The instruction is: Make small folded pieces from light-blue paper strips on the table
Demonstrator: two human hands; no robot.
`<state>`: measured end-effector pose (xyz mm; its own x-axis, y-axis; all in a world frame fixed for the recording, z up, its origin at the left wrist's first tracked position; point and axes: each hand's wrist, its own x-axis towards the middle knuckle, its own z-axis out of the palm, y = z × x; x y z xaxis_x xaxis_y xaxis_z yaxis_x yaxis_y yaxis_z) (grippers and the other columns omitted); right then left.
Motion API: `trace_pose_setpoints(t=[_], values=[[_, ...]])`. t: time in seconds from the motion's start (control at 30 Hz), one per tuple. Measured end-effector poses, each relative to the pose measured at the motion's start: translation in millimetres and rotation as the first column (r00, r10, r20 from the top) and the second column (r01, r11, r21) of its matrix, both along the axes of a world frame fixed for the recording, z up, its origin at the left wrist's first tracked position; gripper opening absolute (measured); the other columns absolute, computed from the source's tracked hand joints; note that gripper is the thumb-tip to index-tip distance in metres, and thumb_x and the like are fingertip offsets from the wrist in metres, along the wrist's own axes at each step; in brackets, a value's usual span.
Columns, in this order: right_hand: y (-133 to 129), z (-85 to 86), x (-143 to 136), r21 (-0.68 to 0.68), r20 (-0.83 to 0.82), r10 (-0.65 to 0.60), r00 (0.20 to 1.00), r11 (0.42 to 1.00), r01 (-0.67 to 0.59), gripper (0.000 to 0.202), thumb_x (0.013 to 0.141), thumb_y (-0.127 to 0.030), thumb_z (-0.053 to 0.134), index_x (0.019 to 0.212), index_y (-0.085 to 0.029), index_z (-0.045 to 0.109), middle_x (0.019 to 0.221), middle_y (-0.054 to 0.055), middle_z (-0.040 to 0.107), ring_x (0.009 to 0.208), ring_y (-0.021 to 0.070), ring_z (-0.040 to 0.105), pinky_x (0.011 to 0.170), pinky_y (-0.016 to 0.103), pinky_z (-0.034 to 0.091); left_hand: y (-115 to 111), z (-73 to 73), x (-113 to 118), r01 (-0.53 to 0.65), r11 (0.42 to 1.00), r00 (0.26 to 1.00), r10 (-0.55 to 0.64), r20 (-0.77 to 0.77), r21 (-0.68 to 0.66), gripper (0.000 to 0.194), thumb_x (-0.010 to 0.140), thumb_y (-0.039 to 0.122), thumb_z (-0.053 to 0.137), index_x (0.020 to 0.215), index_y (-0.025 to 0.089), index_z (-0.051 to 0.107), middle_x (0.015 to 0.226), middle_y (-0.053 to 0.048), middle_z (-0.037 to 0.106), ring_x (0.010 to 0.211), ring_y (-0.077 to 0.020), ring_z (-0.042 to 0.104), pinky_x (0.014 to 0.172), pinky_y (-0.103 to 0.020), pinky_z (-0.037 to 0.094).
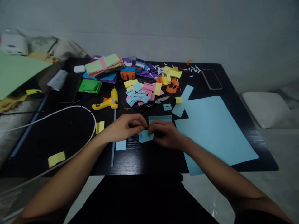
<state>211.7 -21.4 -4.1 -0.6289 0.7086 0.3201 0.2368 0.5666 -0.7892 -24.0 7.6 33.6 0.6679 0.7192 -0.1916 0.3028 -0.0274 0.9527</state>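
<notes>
Both hands meet over a small folded piece of light blue paper [145,137] near the front of the black table. My left hand [127,126] pinches at its upper left edge, thumb and fingers together. My right hand [166,133] grips the piece's right end with curled fingers, which hide part of it. Just behind the right fingers lies a folded blue paper strip [160,118]. Under the left wrist is a flat blue paper rectangle [121,145], beside a long clear glue stick [113,155] reaching out of the yellow glue gun [108,101].
A large blue sheet [210,124] covers the right side, with a phone [211,79] behind it. Scissors [154,102] lie beyond my hands, near small cut papers [137,96]. A white cable [70,107] loops at left. Stacked coloured paper [104,65] stands at the back.
</notes>
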Motion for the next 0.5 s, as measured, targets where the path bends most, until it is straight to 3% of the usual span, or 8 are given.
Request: trace_pose_setpoints(t=[0.23, 0.5], values=[[-1.6, -2.3, -1.2, 0.024, 0.01, 0.003, 1.0, 1.0, -0.003, 0.02, 0.085, -0.003, 0.065, 0.095, -0.019, 0.069, 0.099, 0.006, 0.07, 0.086, 0.0175, 0.069, 0.078, 0.029, 0.055, 2.4, -6.9, -1.2, 0.022, 0.999, 0.998, -0.024, -0.065, -0.033, 0.019, 0.088, 0.034, 0.071, 0.09, 0.015, 0.072, 0.074, -0.001, 0.073, 0.065, -0.0138, 0.065, 0.06, -0.022, 0.046], [-4.5, 1.9, -3.2, -0.037, 0.039, 0.051, 0.998, 0.998, -0.05, 0.014, 0.085, -0.008, 0.073, 0.093, -0.018, 0.068, 0.095, 0.005, 0.072, 0.084, 0.0176, 0.07, 0.077, 0.028, 0.054, 3.2, -9.0, -3.2, 0.089, 0.995, 0.991, -0.093, -0.092, -0.048, 0.01, 0.082, 0.02, 0.069, 0.086, 0.015, 0.077, 0.077, -0.001, 0.077, 0.068, -0.0136, 0.068, 0.063, -0.02, 0.048]])
